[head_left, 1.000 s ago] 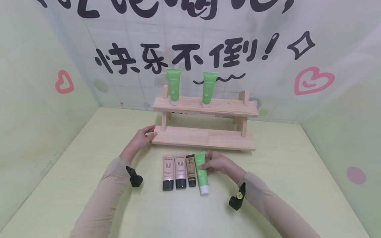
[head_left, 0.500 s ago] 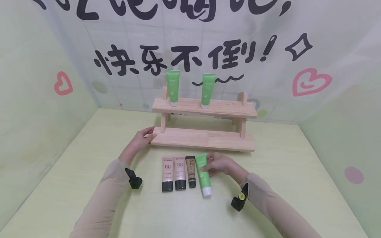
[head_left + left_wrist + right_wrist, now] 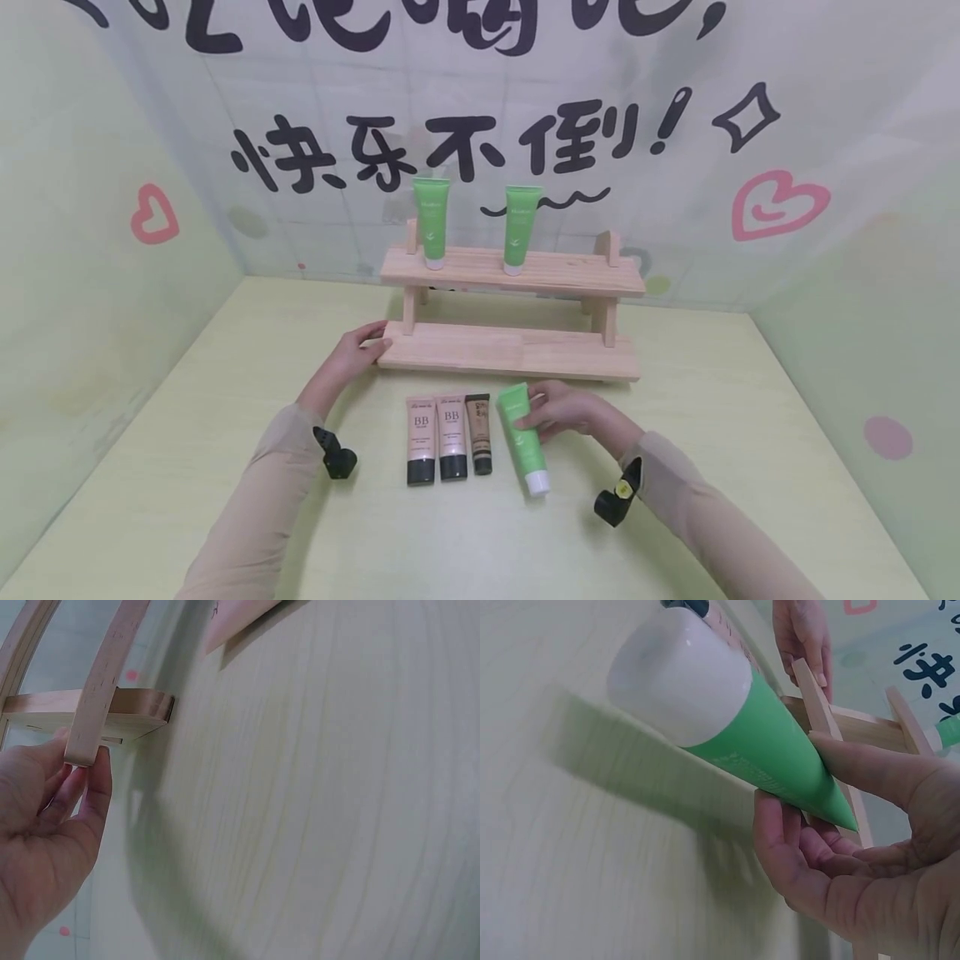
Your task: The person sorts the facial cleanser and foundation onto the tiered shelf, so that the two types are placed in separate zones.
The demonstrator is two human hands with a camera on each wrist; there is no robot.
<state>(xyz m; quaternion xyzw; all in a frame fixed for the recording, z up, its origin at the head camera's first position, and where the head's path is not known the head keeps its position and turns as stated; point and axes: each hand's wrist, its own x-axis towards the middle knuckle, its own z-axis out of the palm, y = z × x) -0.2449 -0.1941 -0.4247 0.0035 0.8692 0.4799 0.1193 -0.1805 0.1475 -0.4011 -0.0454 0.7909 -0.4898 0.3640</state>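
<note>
The left hand (image 3: 352, 348) grips the wooden shelf (image 3: 468, 346). Before it, the right hand (image 3: 566, 408) pinches the green tube (image 3: 523, 450), freed from the brown tube (image 3: 479, 433).

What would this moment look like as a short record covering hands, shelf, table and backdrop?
Left hand: pinches the lower left end of a two-tier pale wooden shelf
Right hand: holds a green squeeze tube with a white cap, slanted, cap toward the person
Upper board: two upright green tubes, cap-down
Pale yellow table: two pink black-capped tubes and one smaller brown tube, lying in a row
Backdrop: white, black writing
</note>
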